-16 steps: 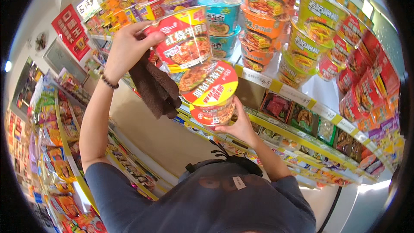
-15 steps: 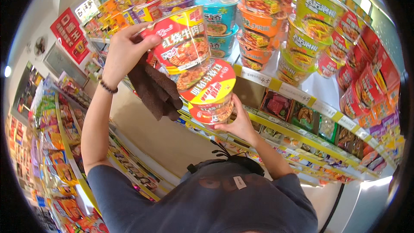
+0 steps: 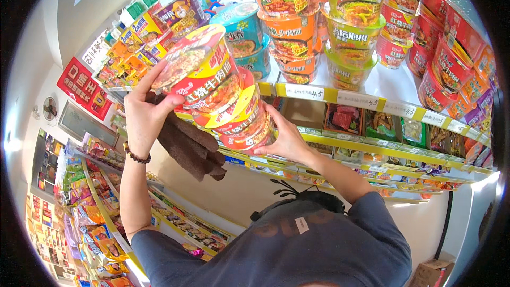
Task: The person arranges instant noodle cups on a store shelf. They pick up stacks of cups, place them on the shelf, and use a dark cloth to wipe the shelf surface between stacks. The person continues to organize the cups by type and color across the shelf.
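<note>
White flat shelf (image 3: pixel 396 82) w/ a yellow-&-white label strip (image 3: pixel 383 105) along its near edge. On it, left to right: stack of round turquoise tubs (image 3: pixel 241 29), stack of round orange tubs (image 3: pixel 289 29), stack of 3 round green tubs (image 3: pixel 353 34), then stacked round red tubs (image 3: pixel 398 24) toward far right. Far left: purple tub (image 3: pixel 180 10) & yellow tubs (image 3: pixel 143 27).
Lower shelf w/ yellow edge (image 3: pixel 340 141): red-filled pkg (image 3: pixel 344 118) left of a green-edged plastic pkg (image 3: pixel 413 132). Left side: separate yellow-edged shelf (image 3: pixel 102 207) w/ orange-yellow plastic snack bags (image 3: pixel 98 239), some blurry.
</note>
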{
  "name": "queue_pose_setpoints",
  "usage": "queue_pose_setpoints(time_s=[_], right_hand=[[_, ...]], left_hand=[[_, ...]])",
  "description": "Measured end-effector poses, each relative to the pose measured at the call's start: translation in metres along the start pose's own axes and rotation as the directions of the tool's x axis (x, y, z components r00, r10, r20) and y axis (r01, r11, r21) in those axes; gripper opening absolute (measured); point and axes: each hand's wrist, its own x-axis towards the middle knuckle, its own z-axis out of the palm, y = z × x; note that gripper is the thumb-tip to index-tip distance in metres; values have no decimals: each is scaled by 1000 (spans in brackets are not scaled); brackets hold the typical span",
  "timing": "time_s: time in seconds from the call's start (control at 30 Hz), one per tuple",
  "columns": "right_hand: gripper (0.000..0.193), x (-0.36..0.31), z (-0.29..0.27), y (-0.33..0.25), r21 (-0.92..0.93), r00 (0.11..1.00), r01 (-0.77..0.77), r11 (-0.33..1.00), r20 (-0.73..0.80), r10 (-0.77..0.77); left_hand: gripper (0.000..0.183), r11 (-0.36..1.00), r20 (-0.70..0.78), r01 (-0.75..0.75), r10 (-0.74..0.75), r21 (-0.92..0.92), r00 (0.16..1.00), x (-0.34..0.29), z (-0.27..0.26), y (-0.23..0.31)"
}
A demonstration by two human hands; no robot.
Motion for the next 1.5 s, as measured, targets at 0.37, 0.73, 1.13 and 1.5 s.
queue_pose_setpoints(time_s=[0.37, 0.73, 1.13, 1.5], right_hand=[[107, 13, -6, -23, -22, 999, 28, 999, 16, -28], [108, 59, -31, -74, -25, 982, 179, 983, -48, -180], [110, 149, -137, -221, -209, 928, 291, 933, -177, -329], [102, 195, -232, -235, -446, 831, 196, 874, -398, -389]], left_hand=[[86, 989, -23, -57, 54, -139, 998, 11, -14, 2], [96, 967, -324, -251, 250, 41, 912, 27, -69, -7], [112, 999, -327, -37, 24, -34, 945, -18, -62, -30], [115, 957, -268, 5, -85, -289, 960, -29, -36, -53]])
